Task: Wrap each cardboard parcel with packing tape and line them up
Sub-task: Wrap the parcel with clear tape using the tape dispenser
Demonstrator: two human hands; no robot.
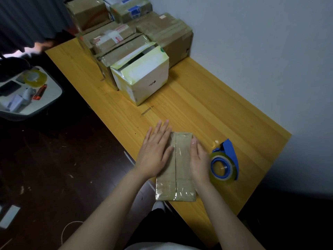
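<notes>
Flat cardboard parcel (182,170): lies lengthwise in front of me at the near end of the wooden surface (207,109). Its near-left corner juts past the surface's edge. Clear tape glints over its top face, and a seam runs down the middle.

Left hand (155,152): flat, palm down, fingers straight and slightly spread. It presses on the left half of the parcel. The fingertips reach beyond the far-left corner, over the bare wood.

Right hand (198,159): set along the parcel's right edge, with the thumb lying straight on the top face near the far-right corner. The other fingers drop out of sight down the side, so I cannot tell whether they are curled against it or straight.

Tape dispenser (224,161): blue, loaded with a roll of clear yellowish tape. It stands on the surface just beside my right hand, to its right. It is apart from the parcel.

Far end of the surface, against the wall: a group of brown taped parcels (162,31), some stacked. A white taped box (142,74) stands at the front of the group, nearest to me, and touches the brown ones behind it. This group is well apart from the parcel under my hands.

Off the surface to the left: a grey tray (54,98) holding another tape roll (36,78) and small items too blurred to name.
</notes>
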